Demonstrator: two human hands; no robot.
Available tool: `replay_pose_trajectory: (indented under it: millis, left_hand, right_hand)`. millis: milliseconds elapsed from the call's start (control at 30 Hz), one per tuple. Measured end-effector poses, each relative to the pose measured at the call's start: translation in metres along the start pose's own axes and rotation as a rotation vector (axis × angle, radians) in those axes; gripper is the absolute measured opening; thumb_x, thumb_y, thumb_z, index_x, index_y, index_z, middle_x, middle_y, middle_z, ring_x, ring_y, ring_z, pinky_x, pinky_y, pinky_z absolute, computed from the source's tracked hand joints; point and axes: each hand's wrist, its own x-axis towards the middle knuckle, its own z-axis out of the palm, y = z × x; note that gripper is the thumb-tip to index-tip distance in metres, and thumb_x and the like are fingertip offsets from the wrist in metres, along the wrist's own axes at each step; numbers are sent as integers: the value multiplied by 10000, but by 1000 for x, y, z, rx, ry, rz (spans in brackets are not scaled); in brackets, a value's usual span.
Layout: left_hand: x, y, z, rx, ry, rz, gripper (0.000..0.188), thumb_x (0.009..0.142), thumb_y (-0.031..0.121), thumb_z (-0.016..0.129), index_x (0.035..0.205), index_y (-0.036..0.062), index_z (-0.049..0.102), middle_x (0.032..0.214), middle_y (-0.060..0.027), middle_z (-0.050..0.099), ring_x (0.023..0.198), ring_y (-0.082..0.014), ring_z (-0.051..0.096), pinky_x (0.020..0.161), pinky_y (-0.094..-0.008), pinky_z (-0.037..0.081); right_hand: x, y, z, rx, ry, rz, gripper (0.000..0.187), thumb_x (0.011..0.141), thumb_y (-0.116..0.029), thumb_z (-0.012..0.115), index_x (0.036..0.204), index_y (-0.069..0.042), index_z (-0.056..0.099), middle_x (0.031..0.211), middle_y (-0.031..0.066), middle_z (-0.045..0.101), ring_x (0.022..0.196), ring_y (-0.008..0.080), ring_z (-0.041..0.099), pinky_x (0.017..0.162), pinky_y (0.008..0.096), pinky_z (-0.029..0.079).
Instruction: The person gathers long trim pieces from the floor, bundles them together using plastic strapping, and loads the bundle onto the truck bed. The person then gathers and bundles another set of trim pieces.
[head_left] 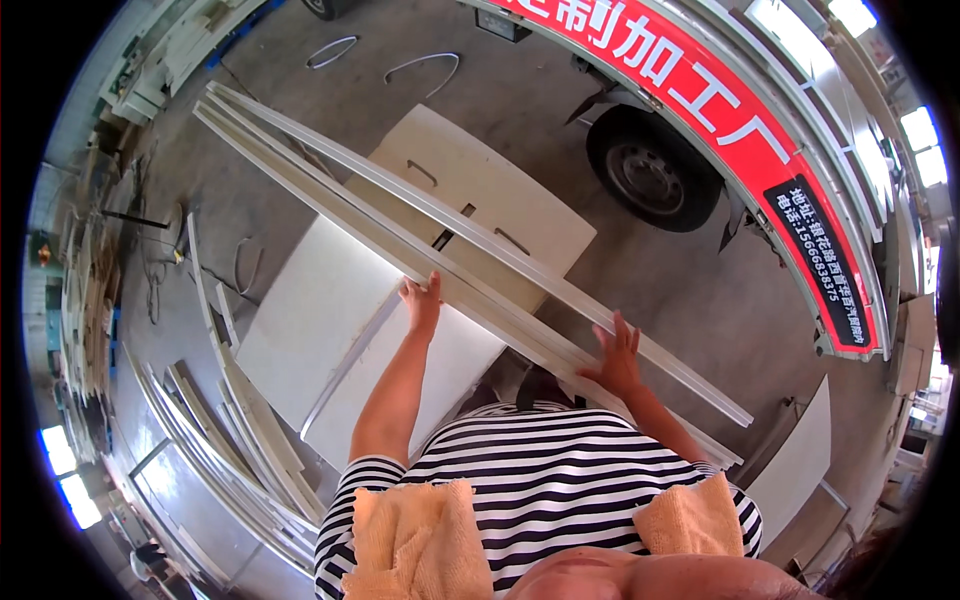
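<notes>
1. Over on the left, a pile of long pale strips [235, 465] lies on the floor, just beside a big white panel [310, 285].
2. The stuff being worked on: the near pale strips [500, 322] run diagonally past the white panel's upper corner and along its far edge. The far pale strip [690, 379] runs roughly alongside, with a gap between, over a cream panel with two handles [485, 180].
3. Left hand [424, 304]: fingertips on the near strips, around the white panel's right-hand corner. Can't tell if it's pinching or just resting, sorry.
4. Right hand [618, 365]: fingers spread, not clenched on anything, thumb by the near strips and fingertips at the far one. Can't tell how firmly it's touching.
5. My read on the step: positioning or steadying the strips. The next move probably calls for both hands working together so the long ends don't swing, especially toward the truck wheel [645, 172] on the right.
</notes>
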Motion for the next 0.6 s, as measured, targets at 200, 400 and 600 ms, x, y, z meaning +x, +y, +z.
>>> replay_pose_trajectory:
  millis: [200, 400, 600]
  left_hand:
    - [30, 32, 26, -93, -78, 76, 622, 895, 369, 618, 1274, -38, 339, 1231, -195, 299, 963, -288, 525, 624, -301, 567]
    - [53, 28, 23, -34, -37, 138, 519, 906, 411, 585, 1184, 6, 419, 1200, -185, 319, 999, -290, 516, 668, -367, 588]
    - [138, -67, 20, 536, -24, 374, 600, 917, 478, 536, 1277, 14, 410, 1296, -193, 380, 1032, -325, 492, 734, -397, 579]
  right_hand:
    - [8, -21, -27, 30, -217, 184, 1228, 452, -610, 819, 1468, -222, 248, 1475, 199, 206, 1369, 400, 191, 1099, 600, 79]
    - [15, 11, -23, -39, -163, 160, 1234, 461, -563, 838, 1469, -179, 238, 1435, 228, 233, 1352, 416, 203, 1052, 600, 182]
    - [26, 7, -19, 4, -243, 132, 1179, 494, -418, 838, 1473, -159, 233, 1316, 238, 359, 1211, 402, 376, 982, 566, 299]
